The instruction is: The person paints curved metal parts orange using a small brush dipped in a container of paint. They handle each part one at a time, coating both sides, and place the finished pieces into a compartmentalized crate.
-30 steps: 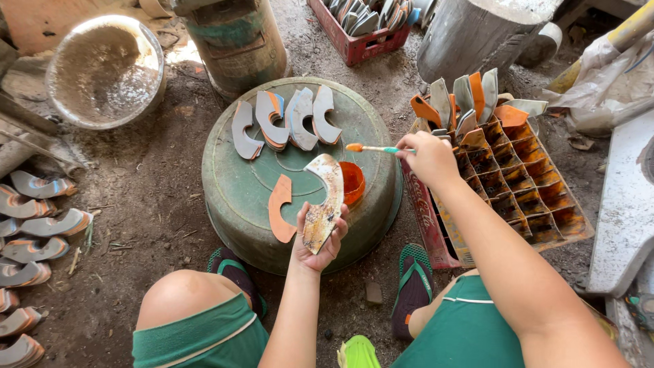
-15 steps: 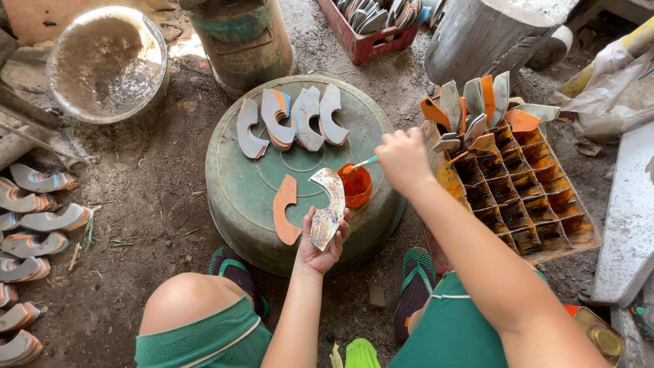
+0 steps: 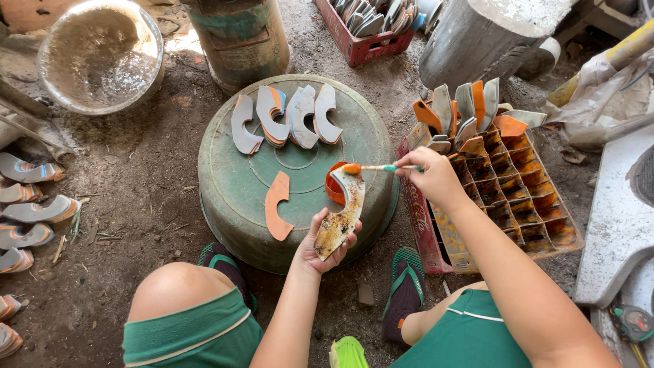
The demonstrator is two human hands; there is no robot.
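Note:
My left hand (image 3: 320,247) holds a curved, crescent-shaped flat piece (image 3: 343,215), its face smeared with brownish glue. My right hand (image 3: 430,176) grips a thin brush (image 3: 379,167) whose orange tip touches the top of that piece. Just behind the piece, a small orange cup (image 3: 333,185) sits on an overturned green basin (image 3: 238,184). One orange crescent piece (image 3: 276,204) lies flat on the basin, and several grey and orange crescent pieces (image 3: 286,116) lie in a row at its far side.
A compartmented orange crate (image 3: 524,191) with upright pieces stands to the right. A metal bowl of water (image 3: 101,54) sits far left, a green drum (image 3: 238,37) and red crate (image 3: 371,31) behind. Glued pieces (image 3: 27,204) line the ground at left. My knees and sandalled feet flank the basin.
My right hand swung the brush from out by the crate down into the orange cup, then up onto the top of the held piece. My left hand kept hold of the piece.

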